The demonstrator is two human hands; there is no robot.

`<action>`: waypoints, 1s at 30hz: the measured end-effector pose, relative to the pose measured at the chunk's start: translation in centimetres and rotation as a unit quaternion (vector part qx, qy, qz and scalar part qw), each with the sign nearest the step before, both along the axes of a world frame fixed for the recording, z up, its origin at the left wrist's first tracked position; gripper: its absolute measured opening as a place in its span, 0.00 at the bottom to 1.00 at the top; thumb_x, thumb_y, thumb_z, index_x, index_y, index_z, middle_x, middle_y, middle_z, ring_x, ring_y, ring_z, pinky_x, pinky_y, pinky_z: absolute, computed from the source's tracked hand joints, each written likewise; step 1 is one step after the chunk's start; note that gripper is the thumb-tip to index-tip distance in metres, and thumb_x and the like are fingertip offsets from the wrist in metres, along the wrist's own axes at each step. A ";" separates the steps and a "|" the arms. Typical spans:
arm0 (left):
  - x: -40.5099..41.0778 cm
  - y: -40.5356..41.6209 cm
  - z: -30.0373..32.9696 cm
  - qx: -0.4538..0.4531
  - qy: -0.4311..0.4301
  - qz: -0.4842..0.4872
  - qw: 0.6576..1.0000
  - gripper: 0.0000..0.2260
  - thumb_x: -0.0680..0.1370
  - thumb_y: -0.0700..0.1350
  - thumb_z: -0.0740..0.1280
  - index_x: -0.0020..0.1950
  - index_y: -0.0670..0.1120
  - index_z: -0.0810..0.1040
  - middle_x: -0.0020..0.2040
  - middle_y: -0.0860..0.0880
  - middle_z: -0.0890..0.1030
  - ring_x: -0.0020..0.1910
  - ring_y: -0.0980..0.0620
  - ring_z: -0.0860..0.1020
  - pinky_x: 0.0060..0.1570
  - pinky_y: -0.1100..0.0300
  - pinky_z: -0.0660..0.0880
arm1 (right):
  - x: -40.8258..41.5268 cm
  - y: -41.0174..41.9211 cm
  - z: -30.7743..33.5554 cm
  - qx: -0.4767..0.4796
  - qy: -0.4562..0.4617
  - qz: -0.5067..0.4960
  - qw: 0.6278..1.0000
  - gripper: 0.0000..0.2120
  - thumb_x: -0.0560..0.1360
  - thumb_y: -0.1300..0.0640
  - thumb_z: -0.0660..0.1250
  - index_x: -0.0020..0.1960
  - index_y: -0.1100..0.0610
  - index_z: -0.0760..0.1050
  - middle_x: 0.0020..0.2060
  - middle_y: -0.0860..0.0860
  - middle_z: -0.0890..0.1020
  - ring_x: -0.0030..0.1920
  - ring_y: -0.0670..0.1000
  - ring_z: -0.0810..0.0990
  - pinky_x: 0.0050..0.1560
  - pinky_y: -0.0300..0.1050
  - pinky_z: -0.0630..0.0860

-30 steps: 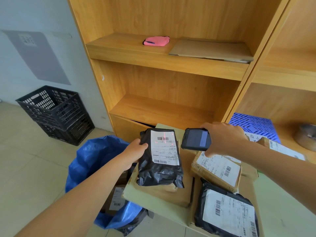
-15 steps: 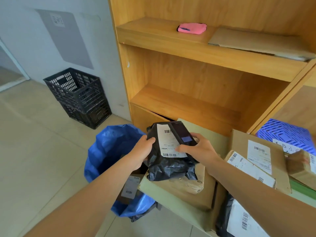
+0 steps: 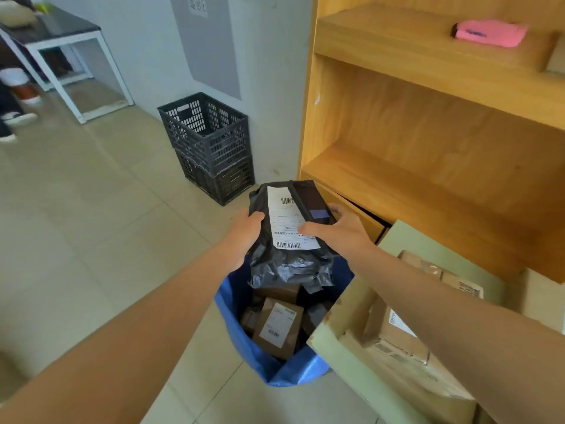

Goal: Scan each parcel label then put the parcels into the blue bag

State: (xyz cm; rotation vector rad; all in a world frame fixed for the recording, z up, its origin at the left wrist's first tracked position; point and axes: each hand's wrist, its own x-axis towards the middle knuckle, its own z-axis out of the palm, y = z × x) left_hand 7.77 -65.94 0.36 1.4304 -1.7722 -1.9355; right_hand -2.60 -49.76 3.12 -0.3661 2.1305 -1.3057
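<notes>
While both hands grip it at frame centre, the black parcel (image 3: 284, 240) hangs over the open mouth of the blue bag (image 3: 293, 373). The left hand (image 3: 246, 232) closes its fingers on the parcel's left edge, thumb on top. The right hand (image 3: 339, 229) clamps the scanner (image 3: 310, 203) flat against the parcel's right side, thumb pressed on the white label (image 3: 287, 223); its fingers curl behind and are hidden. The scanner covers the label's right part, and the print is too small to read. The parcel's crumpled lower end blocks the bag's far rim.

Inside the bag lies a brown box (image 3: 278, 327) with its own label, with darker parcels around it that are hard to tell apart. At lower right a pale green carton (image 3: 342, 341) holds more boxes (image 3: 397, 338), blurred and partly covered by the right forearm.

Wooden shelves (image 3: 428, 179) fill the right side; a pink item (image 3: 489, 33) sits on the upper shelf at top right, cut close to the frame edge. Two stacked black crates (image 3: 211, 145) stand against the grey wall left of the shelves. Beige tiles (image 3: 91, 209) cover the floor. At upper left stands a white-framed table (image 3: 70, 47), and someone's shoes (image 3: 18, 117) show at the left edge, cut off.
</notes>
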 end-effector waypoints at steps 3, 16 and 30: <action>1.3 -2.3 -2.6 -0.024 -0.006 0.022 0.999 0.13 0.84 0.47 0.56 0.68 0.48 0.70 0.53 0.51 0.77 0.51 0.49 0.76 0.52 0.54 0.70 | 1.0 -4.0 -4.2 0.012 -0.007 0.009 1.000 0.36 0.57 0.46 0.84 0.60 0.44 0.72 0.51 0.45 0.84 0.51 0.51 0.85 0.55 0.56 0.82; 4.1 -1.1 -23.2 0.018 -0.151 0.018 0.988 0.13 0.82 0.50 0.57 0.61 0.44 0.71 0.54 0.43 0.78 0.54 0.43 0.77 0.53 0.50 0.76 | 4.8 -4.9 -23.9 0.179 -0.112 -0.025 0.977 0.32 0.63 0.48 0.81 0.62 0.50 0.71 0.52 0.49 0.80 0.53 0.54 0.82 0.59 0.54 0.80; 4.7 -1.8 -17.0 -0.136 -0.164 -0.099 0.972 0.26 0.80 0.59 0.56 0.79 0.63 0.57 0.77 0.54 0.66 0.75 0.47 0.65 0.74 0.50 0.61 | 4.9 -2.7 -18.7 0.350 0.148 0.156 0.912 0.45 0.66 0.42 0.79 0.75 0.49 0.60 0.66 0.52 0.74 0.65 0.58 0.74 0.55 0.55 0.77</action>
